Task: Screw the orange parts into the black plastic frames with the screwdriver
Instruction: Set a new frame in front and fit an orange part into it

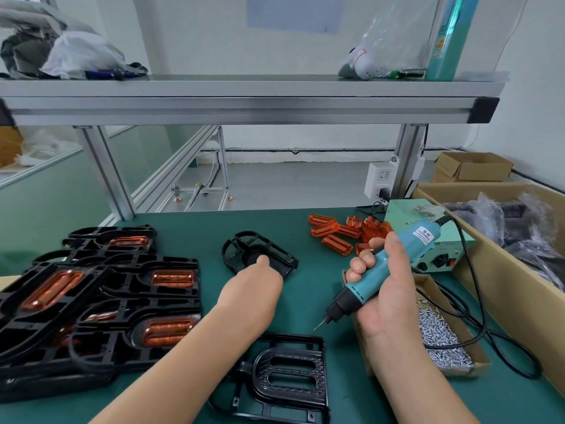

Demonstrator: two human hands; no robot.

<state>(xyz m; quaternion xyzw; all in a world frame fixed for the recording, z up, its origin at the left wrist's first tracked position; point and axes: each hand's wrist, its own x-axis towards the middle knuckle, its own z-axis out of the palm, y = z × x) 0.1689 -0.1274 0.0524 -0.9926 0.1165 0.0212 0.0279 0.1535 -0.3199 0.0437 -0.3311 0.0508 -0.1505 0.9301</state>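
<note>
Bright, even, cool light fills the frame, strongest on the white wall point(189, 35) at the top. Shadows on the desk point(305, 228) are soft and faint. The orange parts point(172, 278) at left glint. The wide lens bows the shelf point(244, 108) and stretches the corners; detail looks slightly soft throughout.
</note>
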